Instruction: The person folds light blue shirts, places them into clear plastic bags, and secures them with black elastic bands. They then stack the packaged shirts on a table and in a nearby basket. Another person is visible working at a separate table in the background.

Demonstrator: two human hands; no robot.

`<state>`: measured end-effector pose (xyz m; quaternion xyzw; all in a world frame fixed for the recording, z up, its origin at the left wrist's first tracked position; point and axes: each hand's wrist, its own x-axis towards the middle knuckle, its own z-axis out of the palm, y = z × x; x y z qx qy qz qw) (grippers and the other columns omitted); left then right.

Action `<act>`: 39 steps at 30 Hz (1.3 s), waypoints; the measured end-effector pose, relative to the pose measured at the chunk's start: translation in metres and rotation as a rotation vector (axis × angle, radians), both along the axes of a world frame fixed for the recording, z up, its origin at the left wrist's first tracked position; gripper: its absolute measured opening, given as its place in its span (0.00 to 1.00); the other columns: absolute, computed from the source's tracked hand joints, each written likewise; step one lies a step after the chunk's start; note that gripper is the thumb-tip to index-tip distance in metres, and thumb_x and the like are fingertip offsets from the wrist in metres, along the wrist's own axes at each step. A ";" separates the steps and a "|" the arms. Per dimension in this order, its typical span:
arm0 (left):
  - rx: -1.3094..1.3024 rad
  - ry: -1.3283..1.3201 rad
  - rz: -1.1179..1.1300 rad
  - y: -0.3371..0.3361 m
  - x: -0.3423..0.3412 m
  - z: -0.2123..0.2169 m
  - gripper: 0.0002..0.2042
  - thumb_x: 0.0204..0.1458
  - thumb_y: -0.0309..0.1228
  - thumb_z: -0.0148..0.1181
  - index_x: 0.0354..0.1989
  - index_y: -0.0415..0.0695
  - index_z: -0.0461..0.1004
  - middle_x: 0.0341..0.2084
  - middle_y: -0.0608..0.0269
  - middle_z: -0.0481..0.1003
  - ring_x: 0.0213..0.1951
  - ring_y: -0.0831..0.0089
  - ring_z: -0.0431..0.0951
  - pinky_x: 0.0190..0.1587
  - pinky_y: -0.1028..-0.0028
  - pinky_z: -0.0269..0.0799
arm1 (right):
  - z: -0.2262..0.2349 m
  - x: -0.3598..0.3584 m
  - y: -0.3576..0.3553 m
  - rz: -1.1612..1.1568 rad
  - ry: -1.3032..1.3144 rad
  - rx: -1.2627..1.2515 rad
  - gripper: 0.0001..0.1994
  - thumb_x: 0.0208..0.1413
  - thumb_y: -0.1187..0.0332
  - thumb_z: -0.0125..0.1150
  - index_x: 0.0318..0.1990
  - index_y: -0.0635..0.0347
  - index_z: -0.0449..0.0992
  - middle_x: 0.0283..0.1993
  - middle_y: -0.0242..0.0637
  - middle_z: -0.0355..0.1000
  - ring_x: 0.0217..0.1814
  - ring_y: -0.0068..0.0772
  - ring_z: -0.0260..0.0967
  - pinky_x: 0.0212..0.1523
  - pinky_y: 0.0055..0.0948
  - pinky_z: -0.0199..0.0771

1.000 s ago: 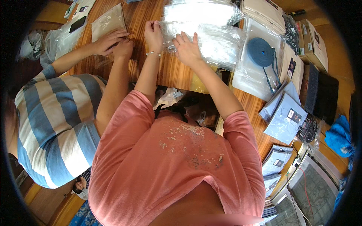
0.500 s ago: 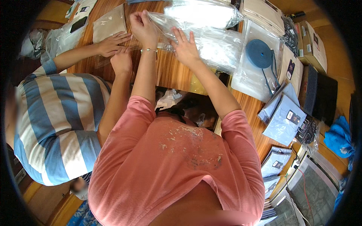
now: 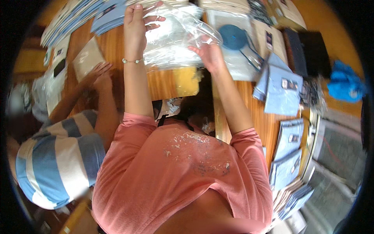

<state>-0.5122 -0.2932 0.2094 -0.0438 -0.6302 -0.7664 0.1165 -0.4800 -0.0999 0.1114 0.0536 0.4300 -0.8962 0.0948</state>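
A crinkled, glossy clear plastic bag (image 3: 175,39) is held up over the wooden counter (image 3: 167,84), the left hand (image 3: 136,23) gripping its left edge with fingers stretched upward and the right hand (image 3: 208,52) clutching its lower right side. Beside them a person in a blue-and-white striped shirt (image 3: 54,160) presses hands on a flat tan packet (image 3: 87,58). Further off lie a blue tape roll (image 3: 233,37), folded pale blue cards (image 3: 280,84) and a blue cloth (image 3: 344,84).
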 end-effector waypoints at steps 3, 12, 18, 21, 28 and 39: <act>0.094 -0.080 -0.246 0.060 -0.010 -0.006 0.08 0.61 0.39 0.39 0.35 0.48 0.57 0.44 0.44 0.72 0.29 0.69 0.78 0.25 0.81 0.69 | 0.012 0.037 0.089 -0.378 0.006 0.301 0.16 0.60 0.57 0.41 0.50 0.54 0.66 0.53 0.35 0.63 0.51 0.31 0.61 0.49 0.37 0.63; 0.430 -0.397 -1.068 0.294 0.065 -0.025 0.12 0.63 0.39 0.33 0.33 0.45 0.59 0.45 0.46 0.72 0.27 0.73 0.72 0.23 0.80 0.65 | 0.046 0.242 0.228 -0.797 0.310 0.151 0.34 0.54 0.42 0.47 0.60 0.58 0.54 0.61 0.47 0.52 0.63 0.43 0.51 0.55 0.51 0.61; 0.382 -0.585 -1.284 0.392 0.133 -0.056 0.13 0.63 0.39 0.33 0.34 0.43 0.61 0.39 0.48 0.75 0.25 0.73 0.72 0.22 0.81 0.65 | 0.063 0.361 0.257 -0.949 -0.010 0.431 0.32 0.53 0.52 0.57 0.59 0.61 0.56 0.57 0.40 0.60 0.58 0.36 0.58 0.51 0.40 0.65; 0.421 -0.684 -1.391 0.427 0.185 -0.057 0.12 0.62 0.39 0.33 0.38 0.43 0.57 0.39 0.45 0.74 0.24 0.69 0.73 0.22 0.79 0.68 | 0.061 0.422 0.272 -1.214 -0.267 0.437 0.28 0.50 0.53 0.60 0.53 0.63 0.65 0.50 0.38 0.66 0.48 0.26 0.64 0.38 0.26 0.69; 0.126 -0.536 -1.328 0.452 0.277 -0.056 0.31 0.58 0.54 0.32 0.54 0.36 0.52 0.48 0.40 0.67 0.41 0.61 0.75 0.39 0.68 0.75 | 0.044 0.481 0.320 -1.367 -0.326 0.976 0.15 0.55 0.60 0.55 0.31 0.66 0.74 0.21 0.32 0.69 0.22 0.22 0.66 0.27 0.23 0.69; -0.191 -0.151 -1.790 0.494 0.339 -0.055 0.25 0.55 0.46 0.50 0.51 0.36 0.65 0.46 0.51 0.71 0.47 0.64 0.74 0.42 0.71 0.73 | 0.059 0.555 0.366 -1.456 -0.548 1.264 0.12 0.55 0.61 0.53 0.38 0.60 0.75 0.17 0.33 0.66 0.18 0.23 0.64 0.19 0.25 0.64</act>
